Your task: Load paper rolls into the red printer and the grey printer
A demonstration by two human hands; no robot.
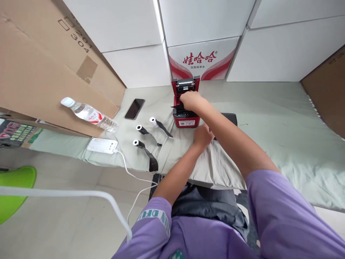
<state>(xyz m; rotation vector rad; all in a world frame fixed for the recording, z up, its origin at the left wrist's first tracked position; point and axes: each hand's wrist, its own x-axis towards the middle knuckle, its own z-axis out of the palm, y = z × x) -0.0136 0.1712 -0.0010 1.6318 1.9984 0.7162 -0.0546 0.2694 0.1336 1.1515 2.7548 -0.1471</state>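
Note:
A red and black receipt printer (186, 121) stands with its lid raised, the roller facing me. My right hand (191, 100) reaches into its open bay with the fingers bent downward. What those fingers hold is hidden, and a dark strip (177, 107) pokes out to their left. My left hand (202, 136) rests on the cloth just in front of the printer's right corner, close to a flat black object (230, 118). The right forearm crosses over and hides its fingertips. Left of the printer lie a white-cored paper roll (153, 121), a second roll (140, 128) and a third roll (137, 143), each with a dark tail.
A phone (134, 108), a water bottle (90, 114) and a white power bank (102, 145) with a cable lie on the left of the cloth-covered surface (269, 136). White boxes (202, 59) line the back. A cardboard box (54, 61) leans at left; a green chair (17, 190) stands below.

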